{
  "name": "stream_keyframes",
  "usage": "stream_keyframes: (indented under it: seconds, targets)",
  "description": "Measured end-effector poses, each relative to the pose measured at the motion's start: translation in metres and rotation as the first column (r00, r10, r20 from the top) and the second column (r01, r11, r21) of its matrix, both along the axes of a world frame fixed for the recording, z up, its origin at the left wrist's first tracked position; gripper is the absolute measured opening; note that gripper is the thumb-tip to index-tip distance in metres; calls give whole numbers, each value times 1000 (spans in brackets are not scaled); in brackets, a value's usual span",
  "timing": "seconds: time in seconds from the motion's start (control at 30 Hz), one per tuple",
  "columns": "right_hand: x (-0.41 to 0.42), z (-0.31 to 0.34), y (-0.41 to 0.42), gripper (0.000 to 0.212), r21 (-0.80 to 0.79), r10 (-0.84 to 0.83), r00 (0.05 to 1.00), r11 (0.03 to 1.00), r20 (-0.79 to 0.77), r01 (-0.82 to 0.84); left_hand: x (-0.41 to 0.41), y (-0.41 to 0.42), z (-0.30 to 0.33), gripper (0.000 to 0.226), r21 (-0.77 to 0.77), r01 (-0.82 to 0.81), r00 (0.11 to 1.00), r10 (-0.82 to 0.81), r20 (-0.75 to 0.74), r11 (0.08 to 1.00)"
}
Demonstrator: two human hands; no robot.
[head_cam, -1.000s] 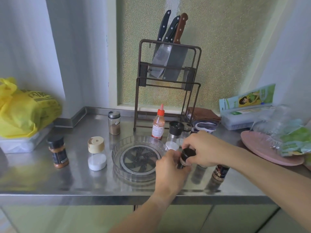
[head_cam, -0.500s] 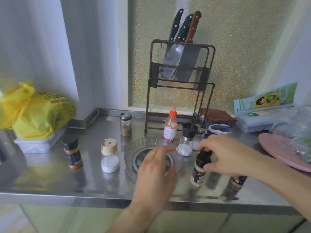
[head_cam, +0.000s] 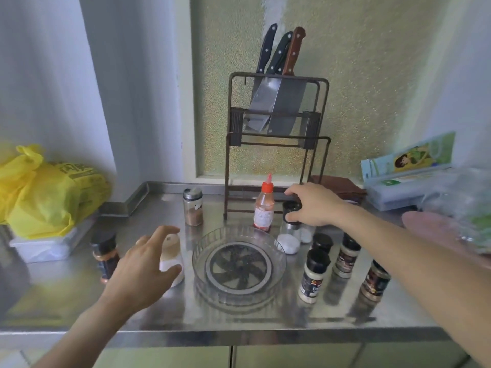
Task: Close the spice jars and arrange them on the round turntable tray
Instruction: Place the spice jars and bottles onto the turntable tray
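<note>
The clear round turntable tray [head_cam: 198, 261] lies mid-counter with nothing in it. My left hand [head_cam: 143, 264] is spread around a beige-lidded jar of white powder [head_cam: 172, 251] left of the tray, fingers apart and not closed on it. My right hand [head_cam: 314, 205] grips the black lid of a clear jar with white grains [head_cam: 289, 236] behind the tray's right side. Right of the tray stand three labelled black-lidded jars [head_cam: 313, 276], [head_cam: 346, 257], [head_cam: 376, 280]. A black-lidded orange spice jar [head_cam: 105, 253] stands far left, a silver-lidded brown one [head_cam: 193, 207] at the back.
A red-capped sauce bottle [head_cam: 264, 205] stands just behind the tray, in front of a knife rack [head_cam: 276, 144]. A yellow bag [head_cam: 45, 192] on a white box fills the left end. A pink plate [head_cam: 435, 229] and boxes [head_cam: 406, 184] sit at right. The counter's front edge [head_cam: 239, 333] is near.
My right hand set down the labelled black-lidded jar right of the tray and moved back onto the clear jar's lid. My left hand swung left to the beige-lidded jar.
</note>
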State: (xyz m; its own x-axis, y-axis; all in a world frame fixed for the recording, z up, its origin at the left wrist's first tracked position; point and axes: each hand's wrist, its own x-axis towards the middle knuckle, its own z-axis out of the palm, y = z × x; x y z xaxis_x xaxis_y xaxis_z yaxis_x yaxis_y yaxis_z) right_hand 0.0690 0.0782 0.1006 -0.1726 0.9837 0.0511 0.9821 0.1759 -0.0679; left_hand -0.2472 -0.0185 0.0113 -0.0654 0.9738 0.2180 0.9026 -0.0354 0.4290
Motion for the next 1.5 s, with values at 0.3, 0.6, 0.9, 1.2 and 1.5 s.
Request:
stream_keyframes:
  seconds: [0.3, 0.6, 0.9, 1.2, 1.5]
  targets:
    - [-11, -18, 34, 66, -72, -68, 985, 994, 159, 80, -5, 11, -7, 64, 15, 3, 1000, -2, -29, 1000]
    - [-8, -32, 40, 84, -70, -96, 995, 993, 36, 98, 27, 45, 48, 61, 301, 82, 988, -117, 102, 950]
    - [-19, 13, 17, 76, 157, -13, 1000, 987, -3, 14, 77, 101, 21, 56, 172, 221, 971, -234, 56, 960]
    - [-75, -10, 18, 84, -54, 58, 995, 997, -85, -63, 86, 117, 0, 63, 97, 244, 968, -248, 39, 965]
    - [-74, -24, 25, 87, -48, 55, 995, 997, -85, -59, 83, 122, -8, 73, 80, 270, 962, -273, 23, 959]
